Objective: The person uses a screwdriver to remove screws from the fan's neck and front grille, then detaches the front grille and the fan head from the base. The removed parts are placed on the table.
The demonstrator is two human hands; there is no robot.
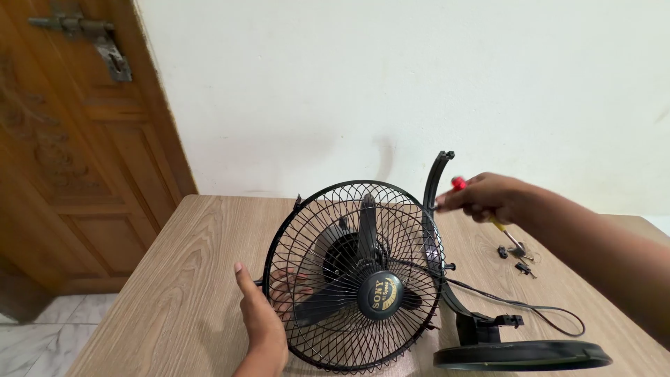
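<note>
**Fan on its side, one hand steadying, one with a screwdriver**

A black table fan [356, 276] lies on a wooden table [174, 293], its round wire cage facing up and toward the person, the dark blades and a round hub cap showing through the wires. The left hand [262, 318] presses against the left edge of the cage, palm flat to the wires, thumb up and fingers spread behind the mesh; it is open and bracing, not clasped around anything. The right hand [485, 199] hovers just to the right of the cage's upper rim, closed around a screwdriver [488, 209] with a red cap at the top of its handle and a yellow part lower down; the shaft points down and away from the fan toward the tabletop.

A curved black stand arm [434, 188] rises just beside the cage's right edge, and the round black base [523, 355] sits to the lower right of the cage. A black power cord [551, 318] runs out from the right side of the fan and loops on the table above the base. A few small dark parts [516, 260] lie on the table to the right of the fan, near the screwdriver's tip. Behind the fan is a pale wall; to its left, well apart, a carved wooden door [77, 139] with a metal bolt.
</note>
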